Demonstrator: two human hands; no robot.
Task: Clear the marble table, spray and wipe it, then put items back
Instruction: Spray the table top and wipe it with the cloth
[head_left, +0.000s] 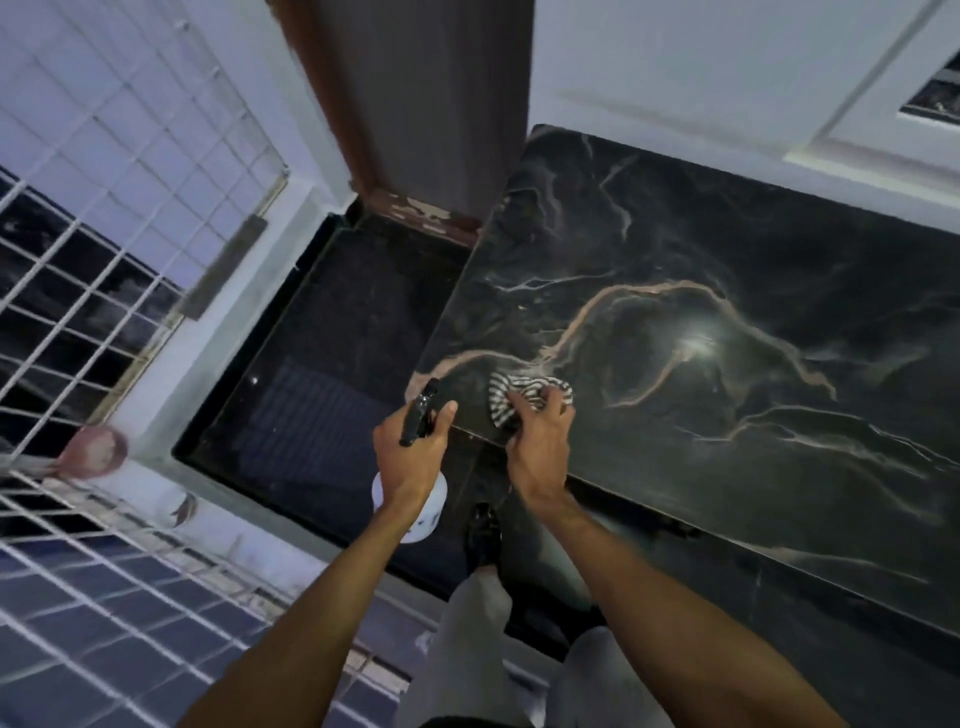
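- The black marble worktop (727, 234), veined in tan and white, is set against a white wall (675, 62); a bright light reflection (696, 345) is seen near its middle.
- A striped cloth (519, 392) is held down at the worktop's near left corner by the right hand (540, 447), with the fingers (524, 405) curled over it.
- A spray bottle (434, 512), black-triggered and white-bodied, is gripped by the left hand (410, 457), just off the worktop's edge.
- A brown door (415, 104), a white grille (78, 260) and a dark glossy floor (337, 338) are shown at left.
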